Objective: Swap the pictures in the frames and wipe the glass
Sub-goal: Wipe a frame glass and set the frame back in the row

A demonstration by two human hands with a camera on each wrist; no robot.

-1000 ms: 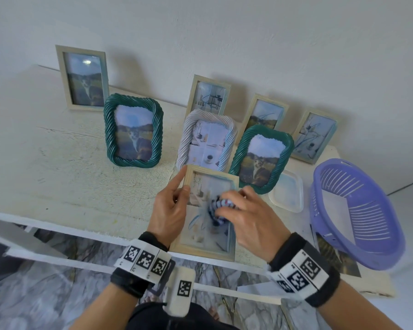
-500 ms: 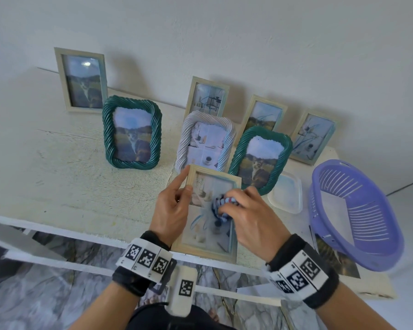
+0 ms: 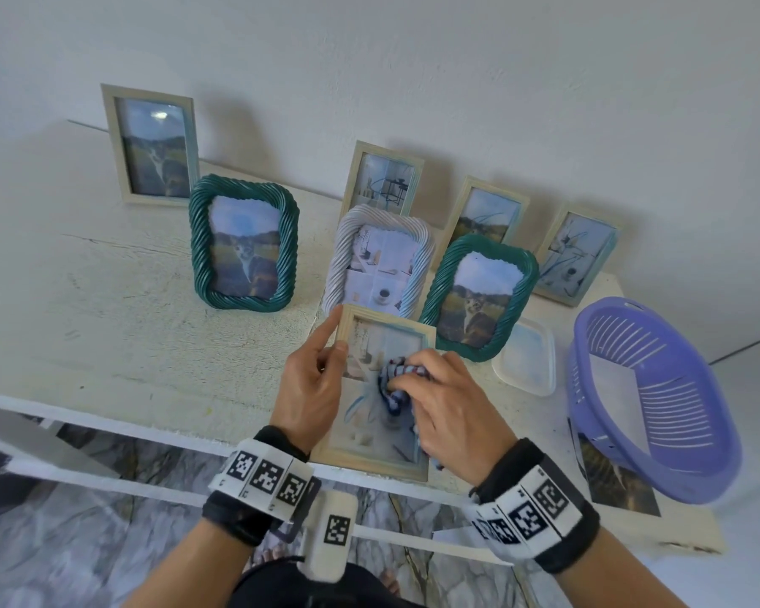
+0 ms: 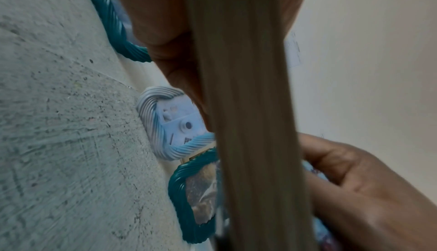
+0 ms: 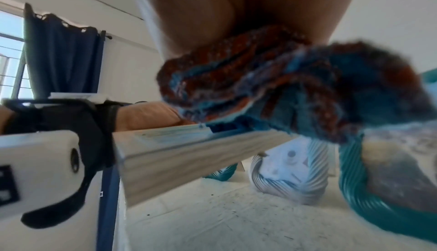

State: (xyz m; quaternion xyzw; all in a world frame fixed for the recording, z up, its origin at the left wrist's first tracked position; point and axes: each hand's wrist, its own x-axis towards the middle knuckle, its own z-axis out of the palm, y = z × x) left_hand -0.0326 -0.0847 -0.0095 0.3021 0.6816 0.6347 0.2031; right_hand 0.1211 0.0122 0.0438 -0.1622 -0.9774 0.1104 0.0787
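White rough tabletop (image 3: pixel 106 326) under standing frames, left hand (image 3: pixel 312 388) fingers clamped on pale wooden picture frame (image 3: pixel 371 460) at its near edge, right hand (image 3: pixel 453 410) fingers curled around bunched blue-and-red cloth (image 3: pixel 391 379) on its glass.

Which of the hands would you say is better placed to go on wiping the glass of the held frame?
The right hand, most likely: it already holds the bunched cloth against the glass of the wooden frame, while the left hand grips that frame's left edge and steadies it.
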